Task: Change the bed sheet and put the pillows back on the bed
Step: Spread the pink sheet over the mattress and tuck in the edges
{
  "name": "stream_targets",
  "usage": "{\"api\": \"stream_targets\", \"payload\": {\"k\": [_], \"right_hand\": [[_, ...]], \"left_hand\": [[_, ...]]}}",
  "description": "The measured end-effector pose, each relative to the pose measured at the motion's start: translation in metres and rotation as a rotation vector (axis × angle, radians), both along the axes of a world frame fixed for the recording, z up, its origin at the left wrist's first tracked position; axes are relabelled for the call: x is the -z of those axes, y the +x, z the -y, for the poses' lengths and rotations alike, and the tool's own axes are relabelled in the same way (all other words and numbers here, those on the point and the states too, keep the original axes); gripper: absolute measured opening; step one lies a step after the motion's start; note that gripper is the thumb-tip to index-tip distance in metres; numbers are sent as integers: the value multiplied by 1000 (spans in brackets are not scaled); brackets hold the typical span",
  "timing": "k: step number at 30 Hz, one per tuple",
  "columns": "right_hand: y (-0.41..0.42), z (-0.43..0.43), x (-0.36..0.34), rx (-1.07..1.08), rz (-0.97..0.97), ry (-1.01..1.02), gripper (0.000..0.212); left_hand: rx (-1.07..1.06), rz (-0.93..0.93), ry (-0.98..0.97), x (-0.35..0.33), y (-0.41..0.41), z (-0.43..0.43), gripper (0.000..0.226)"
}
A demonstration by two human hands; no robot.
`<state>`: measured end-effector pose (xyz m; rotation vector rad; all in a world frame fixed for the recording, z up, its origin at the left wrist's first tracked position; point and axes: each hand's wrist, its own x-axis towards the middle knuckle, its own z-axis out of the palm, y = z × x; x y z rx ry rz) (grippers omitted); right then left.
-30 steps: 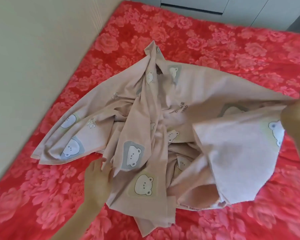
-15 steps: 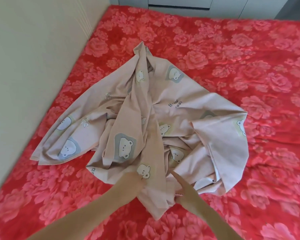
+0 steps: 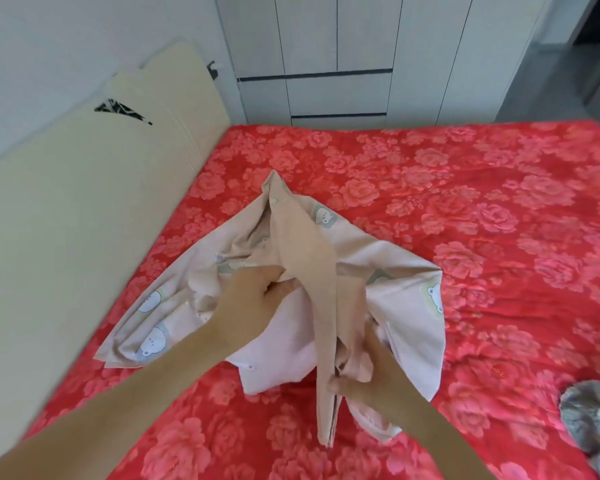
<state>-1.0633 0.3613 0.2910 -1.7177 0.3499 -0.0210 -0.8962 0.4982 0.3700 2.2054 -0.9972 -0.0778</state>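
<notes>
Now both hands have moved in: the left hand [image 3: 257, 294] grips the bunched bear-print sheet [image 3: 411, 327] and the right hand [image 3: 362, 374] pinches its long fold. Spreading has hardly begun, I think.

White wardrobe [image 3: 340, 57] behind; cream padded panel [image 3: 84, 220] left.

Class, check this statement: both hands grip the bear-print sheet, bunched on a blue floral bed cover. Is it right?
No. The head view shows the bed cover is red floral, not blue. The left hand and right hand do both grip the bear-print sheet bunched on it.
</notes>
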Motion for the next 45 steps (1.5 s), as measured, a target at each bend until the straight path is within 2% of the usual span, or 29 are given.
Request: {"api": "stream_targets", "payload": {"k": [2, 3, 4, 6, 7, 9, 11, 12, 13, 15, 17, 20, 24, 26, 29, 30, 31, 33, 34, 35, 36, 38, 41, 43, 45], "right_hand": [[-2, -1, -15, 201, 58, -153, 40], [-3, 2, -25, 320, 111, -174, 20], [-4, 8, -37, 410, 153, -148, 9], [-8, 27, -62, 532, 205, -115, 26], [-9, 38, -76, 547, 233, -124, 27], [-8, 56, -98, 479, 266, -172, 26], [3, 64, -107, 394, 263, -197, 28], [10, 65, -108, 358, 242, -199, 28], [16, 64, -108, 326, 231, -194, 29], [28, 60, -107, 271, 218, -177, 29], [37, 57, -102, 265, 189, -129, 29], [48, 57, -101, 302, 158, 60, 30], [70, 73, -93, 437, 43, 250, 26], [83, 94, -87, 545, -61, 211, 18], [101, 135, -82, 638, -171, -343, 14], [109, 143, -86, 652, -146, -397, 25], [117, 145, -97, 618, -71, -330, 36], [144, 137, -112, 466, 105, 26, 54], [160, 129, -116, 382, 137, 169, 62], [177, 122, -112, 321, 123, 227, 72], [192, 114, -107, 264, 103, 222, 86], [214, 101, -88, 265, -32, 56, 107], [232, 108, -68, 485, -205, -318, 112], [238, 130, -63, 654, -238, -342, 115], [245, 155, -64, 649, -316, -400, 113]], "left_hand": [[-15, 13, -22, -26, -8, 17, 50], [-15, 53, -29, -36, -8, 22, 50], [-10, 110, -22, -46, -6, 24, 50], [-16, 209, 57, -58, 1, 21, 54], [-22, 245, 132, -63, 4, 18, 56], [-45, 300, 297, -63, 6, 11, 54], [-55, 333, 366, -59, 5, 7, 38], [-56, 343, 341, -55, 4, 6, 25], [-55, 347, 283, -50, 5, 5, 27], [88, 411, 199, -39, 12, 6, 55], [292, 473, 148, -31, 17, 14, 60], [467, 532, 91, -22, 23, 34, 52], [564, 668, -35, -18, 43, 63, 16], [604, 612, -64, -23, 70, 72, 9], [447, 385, -85, -40, 130, 86, 21], [372, 298, -103, -47, 151, 93, 21], [316, 223, -125, -54, 172, 100, 20], [269, 112, -200, -74, 208, 120, 19], [280, 86, -246, -87, 222, 132, 19], [302, 71, -285, -101, 234, 144, 18], [318, 59, -314, -115, 245, 156, 19], [316, 38, -351, -144, 262, 180, 25], [343, -64, -399, -183, 281, 210, 32], [415, -169, -420, -206, 285, 227, 30], [460, -250, -446, -222, 284, 242, 30]]}}
